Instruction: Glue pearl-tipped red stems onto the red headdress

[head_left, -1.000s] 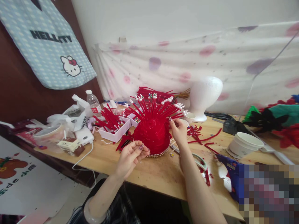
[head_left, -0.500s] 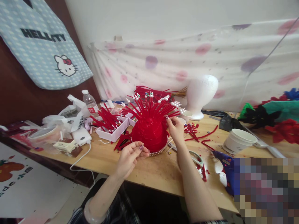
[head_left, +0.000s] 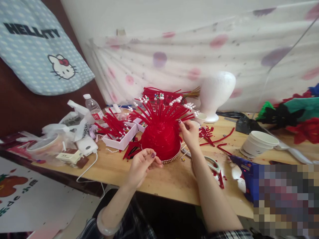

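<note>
A red dome-shaped headpiece [head_left: 160,141] sits on the table in front of me, edged with a string of pearl beads [head_left: 171,160]. From its top fans a spray of red stems [head_left: 163,114] tipped with white and a few coloured beads. My left hand [head_left: 144,164] is at the front lower rim, thumb and finger pinched together; whatever they hold is too small to make out. Beside the dome's right side, my right hand [head_left: 190,134] also pinches, its fingertips close to the stem bases. Any small thing between those fingers cannot be seen clearly.
Left of the dome stands a pink box [head_left: 121,139] of red stems. Behind rises a white foam head [head_left: 216,94]. To the right lie scissors [head_left: 213,164], a blue glue gun [head_left: 245,172] and paper cups [head_left: 259,142]. A bottle [head_left: 93,108] and power bank [head_left: 87,145] are left.
The view has shifted slightly. Both hands keep their pinched pose close to the headpiece, with little movement against it.
</note>
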{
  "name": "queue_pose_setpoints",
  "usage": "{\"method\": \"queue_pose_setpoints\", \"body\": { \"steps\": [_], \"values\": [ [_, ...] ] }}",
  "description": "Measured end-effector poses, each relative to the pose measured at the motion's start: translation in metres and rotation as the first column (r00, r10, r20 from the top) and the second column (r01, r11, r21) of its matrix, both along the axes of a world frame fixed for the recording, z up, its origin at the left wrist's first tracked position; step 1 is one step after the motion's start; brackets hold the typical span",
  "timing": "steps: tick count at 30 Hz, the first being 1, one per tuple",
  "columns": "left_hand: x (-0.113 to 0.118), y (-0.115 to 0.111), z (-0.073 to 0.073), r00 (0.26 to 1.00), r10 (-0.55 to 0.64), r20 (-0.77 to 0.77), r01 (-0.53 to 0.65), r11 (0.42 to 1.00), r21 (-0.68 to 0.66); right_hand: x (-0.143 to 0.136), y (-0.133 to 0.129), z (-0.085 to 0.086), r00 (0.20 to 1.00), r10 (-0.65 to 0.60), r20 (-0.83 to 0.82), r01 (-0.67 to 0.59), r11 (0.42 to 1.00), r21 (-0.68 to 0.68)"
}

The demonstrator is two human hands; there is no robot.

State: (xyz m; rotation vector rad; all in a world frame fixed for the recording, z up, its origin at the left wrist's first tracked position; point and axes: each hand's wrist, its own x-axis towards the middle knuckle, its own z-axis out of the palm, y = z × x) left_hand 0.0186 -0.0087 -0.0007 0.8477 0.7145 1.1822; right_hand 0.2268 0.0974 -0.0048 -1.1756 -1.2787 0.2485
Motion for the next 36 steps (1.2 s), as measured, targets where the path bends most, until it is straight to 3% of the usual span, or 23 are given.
{"method": "queue_pose_setpoints", "body": {
  "steps": [10, 14, 18, 22, 24, 27, 29, 31, 33, 36],
  "values": [
    [-0.007, 0.007, -0.012, 0.988, 0.013, -0.154, -0.006, 0.999, 0.047, -0.005, -0.009, 0.010, 0.999, 0.037, -0.012, -0.037, 0.999, 0.029],
    [-0.017, 0.011, -0.007, 0.973, 0.012, -0.232, 0.017, 0.992, 0.123, -0.006, -0.007, 0.005, 0.998, 0.057, -0.032, -0.056, 0.998, 0.015],
    [-0.039, 0.022, 0.013, 0.925, 0.178, -0.335, -0.087, 0.959, 0.269, -0.006, -0.006, 0.002, 0.996, 0.069, -0.050, -0.069, 0.998, 0.001],
    [-0.066, 0.039, 0.045, 0.774, 0.413, -0.481, -0.150, 0.856, 0.494, -0.007, -0.007, 0.003, 0.994, 0.085, -0.062, -0.085, 0.996, -0.007],
    [-0.078, 0.047, 0.061, 0.669, 0.427, -0.608, -0.065, 0.849, 0.525, -0.008, -0.008, 0.004, 0.994, 0.085, -0.066, -0.086, 0.996, -0.007],
    [-0.093, 0.054, 0.079, 0.533, 0.283, -0.797, 0.141, 0.900, 0.413, -0.009, -0.009, 0.007, 0.994, 0.080, -0.070, -0.080, 0.997, -0.003],
    [-0.099, 0.055, 0.086, 0.555, 0.190, -0.810, 0.152, 0.934, 0.323, -0.009, -0.009, 0.008, 0.994, 0.083, -0.074, -0.083, 0.997, 0.002],
    [-0.101, 0.052, 0.090, 0.633, 0.139, -0.761, 0.102, 0.960, 0.261, -0.010, -0.009, 0.009, 0.993, 0.091, -0.079, -0.091, 0.996, 0.007],
    [-0.099, 0.048, 0.093, 0.674, 0.177, -0.717, 0.033, 0.963, 0.269, -0.011, -0.009, 0.009, 0.992, 0.099, -0.084, -0.098, 0.995, 0.013],
    [-0.090, 0.043, 0.098, 0.639, 0.331, -0.694, -0.087, 0.928, 0.363, -0.011, -0.009, 0.009, 0.990, 0.108, -0.090, -0.106, 0.994, 0.026]
  ]
}}
